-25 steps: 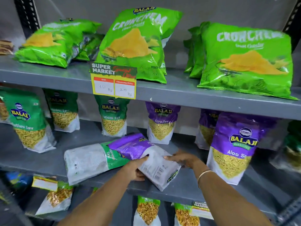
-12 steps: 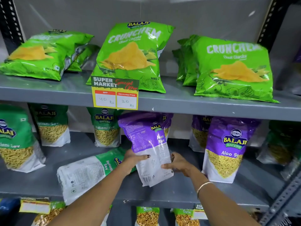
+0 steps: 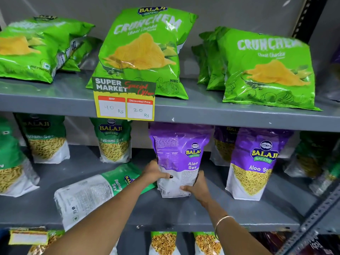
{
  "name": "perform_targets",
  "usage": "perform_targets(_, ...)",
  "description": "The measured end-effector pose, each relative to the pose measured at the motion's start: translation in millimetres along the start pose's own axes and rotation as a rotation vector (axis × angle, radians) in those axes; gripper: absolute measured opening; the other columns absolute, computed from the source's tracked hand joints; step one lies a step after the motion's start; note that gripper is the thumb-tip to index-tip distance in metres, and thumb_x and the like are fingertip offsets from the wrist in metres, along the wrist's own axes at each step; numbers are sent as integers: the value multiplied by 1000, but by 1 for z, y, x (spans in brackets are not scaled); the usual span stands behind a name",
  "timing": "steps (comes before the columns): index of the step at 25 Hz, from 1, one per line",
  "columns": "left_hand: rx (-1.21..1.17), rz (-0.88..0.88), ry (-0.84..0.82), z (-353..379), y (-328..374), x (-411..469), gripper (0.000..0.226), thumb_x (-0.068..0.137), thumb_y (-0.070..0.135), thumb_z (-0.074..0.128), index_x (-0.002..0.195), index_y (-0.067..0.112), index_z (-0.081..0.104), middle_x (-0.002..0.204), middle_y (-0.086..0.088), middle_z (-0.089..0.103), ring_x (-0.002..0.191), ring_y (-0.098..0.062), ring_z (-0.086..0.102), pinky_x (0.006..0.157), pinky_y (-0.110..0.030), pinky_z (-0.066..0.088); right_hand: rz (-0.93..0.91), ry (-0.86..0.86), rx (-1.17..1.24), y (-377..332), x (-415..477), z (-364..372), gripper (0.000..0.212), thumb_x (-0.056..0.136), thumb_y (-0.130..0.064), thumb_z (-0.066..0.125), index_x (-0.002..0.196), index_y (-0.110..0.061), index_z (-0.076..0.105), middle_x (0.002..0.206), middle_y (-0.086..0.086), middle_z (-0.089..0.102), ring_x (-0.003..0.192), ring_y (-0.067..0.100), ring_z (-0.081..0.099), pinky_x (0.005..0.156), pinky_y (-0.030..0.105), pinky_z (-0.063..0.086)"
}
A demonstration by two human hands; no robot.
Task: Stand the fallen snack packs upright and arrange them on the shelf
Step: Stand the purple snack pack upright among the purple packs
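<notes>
Purple pack [image 3: 179,159]: it stands up on the middle shelf [image 3: 230,212], held between both hands, its bottom on or just above the shelf. It is turned a bit sideways, so part of its back shows.
Left hand [image 3: 155,172]: closed on the pack's left side, thumb across the white front.
Right hand [image 3: 199,186]: closed on the pack's lower right corner. A thin bangle [image 3: 221,219] is on that wrist.
Risk one: the pack is soft and tall. If the hands let go before the bottom sits flat, I think it could tip over again.
Risk two: another purple pack [image 3: 254,162] stands just right of the right hand. A push that way might knock it down.
Risk three: the green pack [image 3: 95,190] lies flat under the left arm. An arm bump could slide it toward the shelf edge.
What is in the packs: the standing purple pack to the right has a clear window with thin yellow sticks. The held pack's filling is hidden from here.
Farther out: big green chip bags [image 3: 143,52] and a yellow price tag [image 3: 125,102] sit on the shelf above the hands.
</notes>
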State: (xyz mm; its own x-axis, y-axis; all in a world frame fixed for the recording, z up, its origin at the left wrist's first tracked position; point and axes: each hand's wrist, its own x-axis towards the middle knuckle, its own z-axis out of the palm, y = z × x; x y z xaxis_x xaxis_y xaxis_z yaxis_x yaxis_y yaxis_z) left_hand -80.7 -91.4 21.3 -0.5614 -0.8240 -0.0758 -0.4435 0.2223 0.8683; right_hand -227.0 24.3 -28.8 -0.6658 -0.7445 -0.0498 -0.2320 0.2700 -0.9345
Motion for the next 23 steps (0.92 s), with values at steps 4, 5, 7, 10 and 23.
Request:
perform_targets(4, 18, -16, -149, -5, -8, -4, 40, 67, -10, 67, 105, 0, 62, 95, -9, 64, 90, -20, 58, 75, -29, 46, 7, 33, -51, -6, 0, -5, 77, 48, -6, 88, 102, -8, 33, 116, 14, 46, 110, 27, 49, 100, 46, 43)
perform_targets(5, 24, -12, -159, -7, -9, -5, 34, 71, -14, 59, 99, 4, 63, 92, -10, 62, 87, -18, 57, 74, -27, 44, 25, 67, -60, -5, 1, -5, 72, 55, -3, 85, 103, -7, 31, 111, 10, 41, 106, 22, 44, 98, 40, 42)
perform_targets(7, -2, -30, -183, -11, -12, -4, 38, 77, -18, 46, 88, 16, 58, 82, -5, 61, 73, -11, 64, 68, -22, 45, 41, 110, -72, -4, 2, -3, 54, 67, 1, 77, 93, -8, 31, 96, 6, 43, 95, 18, 43, 83, 29, 40)
perform_targets(10, -33, -75, -242, -15, -13, -3, 34, 87, -10, 46, 108, 17, 53, 68, 12, 65, 44, 9, 62, 55, -18, 40, 20, 69, -84, -5, 6, -3, 38, 70, 11, 64, 69, -19, 40, 69, -3, 48, 72, 19, 50, 71, 25, 39)
perform_targets(23, -95, 3, -166, 11, -11, -5, 69, 68, -1, 75, 129, 8, 44, 95, -1, 55, 95, -17, 52, 68, -13, 42, -37, -237, -87, 3, 1, 6, 95, 33, -38, 82, 109, -13, 30, 104, -3, 50, 102, 15, 53, 87, 28, 48)
